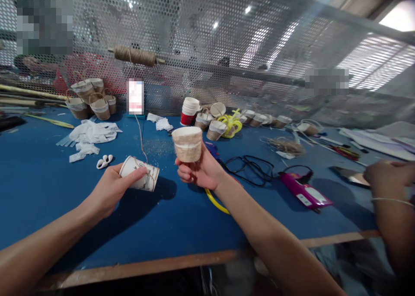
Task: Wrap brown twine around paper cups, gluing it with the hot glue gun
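My left hand (108, 188) is closed around a white paper cup (149, 180) tipped on its side, low over the table. A strand of twine (142, 140) runs down to this cup, and some twine lies along its side. Raised to the right of it, my right hand (209, 168) grips a small cup wrapped in tan fibre (188, 151), with a pale band round its middle. This wrapped cup is upright with its opening up. Part of the right fingers is hidden behind it.
A twine spool (134, 56) hangs on the mesh panel above a lit phone (135, 97). Wrapped cups with handles (78, 108) and stacked paper cups (189, 110) stand behind. White gloves (92, 132), a purple power strip (304, 190) and another person's hand (389, 173) are nearby.
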Available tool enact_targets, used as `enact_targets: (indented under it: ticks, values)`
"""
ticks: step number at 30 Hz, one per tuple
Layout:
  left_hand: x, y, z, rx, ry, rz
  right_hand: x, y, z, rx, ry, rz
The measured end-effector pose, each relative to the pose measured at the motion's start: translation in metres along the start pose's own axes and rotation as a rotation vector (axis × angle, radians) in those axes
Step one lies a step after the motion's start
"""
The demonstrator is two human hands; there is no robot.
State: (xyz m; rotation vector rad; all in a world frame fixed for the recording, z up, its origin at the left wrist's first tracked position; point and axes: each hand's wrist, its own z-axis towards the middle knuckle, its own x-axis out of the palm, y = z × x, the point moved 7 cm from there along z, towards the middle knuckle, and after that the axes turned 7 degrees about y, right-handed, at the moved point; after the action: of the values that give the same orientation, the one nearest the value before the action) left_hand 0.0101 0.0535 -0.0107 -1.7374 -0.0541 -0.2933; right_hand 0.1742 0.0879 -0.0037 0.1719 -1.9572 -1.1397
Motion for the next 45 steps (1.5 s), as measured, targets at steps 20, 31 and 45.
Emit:
enact_targets:
  ticks: [20, 31, 45]
  values:
    - [0.001, 0.002, 0.001, -0.011, 0.017, 0.035, -0.013, 0.010, -0.002, -0.242, -0.231, 0.012]
    - [0.001, -0.001, -0.001, 0.000, 0.015, 0.054, -0.013, -0.006, 0.000, 0.007, -0.189, -0.038]
    - [-0.001, 0.001, -0.002, -0.021, 0.020, 0.046, -0.052, 0.054, -0.030, -0.529, -0.547, -0.278]
